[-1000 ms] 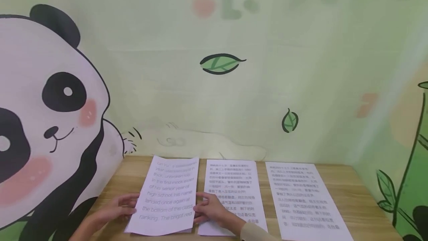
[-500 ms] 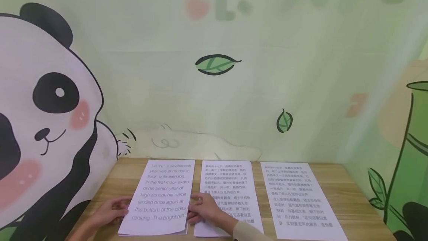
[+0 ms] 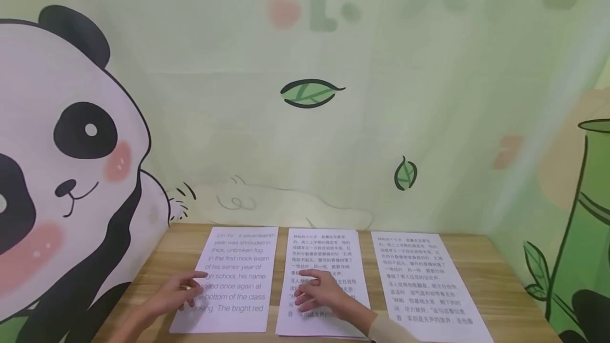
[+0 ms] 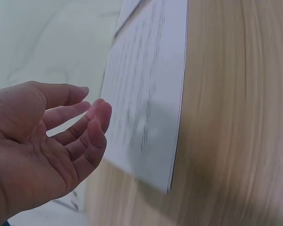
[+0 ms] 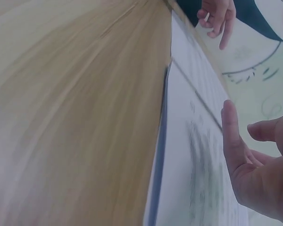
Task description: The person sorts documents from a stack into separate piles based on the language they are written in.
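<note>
A stack of white sheets printed in English (image 3: 240,266) lies flat at the left of the wooden table. My left hand (image 3: 178,291) hovers over its left side, fingers loosely bent and holding nothing; the left wrist view shows the palm and the gap between thumb and fingers. To the right is a stack of Chinese-printed sheets (image 3: 329,245), with my right hand (image 3: 324,292) above its lower half. The fingers of the right hand (image 5: 262,172) are spread and hold nothing in the right wrist view. Part of the text under both hands is hidden.
Farther right lies a third white page of Chinese print (image 3: 424,279). Strips of wooden table (image 3: 374,279) separate the pages. Behind the table's back edge hangs a green backdrop (image 3: 229,120) with a painted panda (image 3: 95,184) and leaves.
Both hands have let go of the English-printed stack's sides, which now lies flat after its top sheet was bowed. The left hand moved right over it; the right hand moved right over the middle stack.
</note>
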`<state>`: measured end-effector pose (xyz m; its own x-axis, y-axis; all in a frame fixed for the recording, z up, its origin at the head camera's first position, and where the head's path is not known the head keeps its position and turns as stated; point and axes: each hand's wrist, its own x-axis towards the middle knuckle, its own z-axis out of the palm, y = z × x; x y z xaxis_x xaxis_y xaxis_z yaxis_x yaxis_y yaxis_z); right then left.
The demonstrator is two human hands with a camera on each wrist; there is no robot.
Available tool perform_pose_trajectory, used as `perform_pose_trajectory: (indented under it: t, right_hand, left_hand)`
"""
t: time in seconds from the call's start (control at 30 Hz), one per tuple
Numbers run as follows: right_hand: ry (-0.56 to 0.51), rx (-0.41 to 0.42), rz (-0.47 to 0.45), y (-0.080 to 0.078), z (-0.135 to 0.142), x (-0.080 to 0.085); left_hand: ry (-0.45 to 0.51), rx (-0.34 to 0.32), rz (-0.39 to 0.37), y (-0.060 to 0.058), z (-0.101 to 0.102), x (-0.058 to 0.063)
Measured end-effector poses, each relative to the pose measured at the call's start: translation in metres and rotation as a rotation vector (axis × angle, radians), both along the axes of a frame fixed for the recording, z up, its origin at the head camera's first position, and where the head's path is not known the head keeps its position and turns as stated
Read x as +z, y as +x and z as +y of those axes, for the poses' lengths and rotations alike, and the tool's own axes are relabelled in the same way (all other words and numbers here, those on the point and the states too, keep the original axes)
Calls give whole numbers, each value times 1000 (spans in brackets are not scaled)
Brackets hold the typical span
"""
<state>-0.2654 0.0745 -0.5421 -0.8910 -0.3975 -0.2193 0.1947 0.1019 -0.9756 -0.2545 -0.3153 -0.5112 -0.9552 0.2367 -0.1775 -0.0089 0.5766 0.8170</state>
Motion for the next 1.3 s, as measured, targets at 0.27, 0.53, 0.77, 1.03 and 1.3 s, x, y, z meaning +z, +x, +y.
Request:
perform_pose_trajectory:
  t: [0.27,0.53,0.77,1.03,1.3]
  right_hand:
    - [91,13,15,8,46,2]
    - [112,-29,27,20,89,10]
    - [159,-55,70,25,119,8]
    - [229,-79,41,24,135,7]
    - [261,-75,-6,28,140,7]
  left_hand:
    - [81,-155,13,7,44,-2]
    - [37,-317,83,5,98,1]
    - [73,-377,73,10,127,-5]
    - [128,-384,44,8,147,-15]
    - [62,-334,47,4,161,-23]
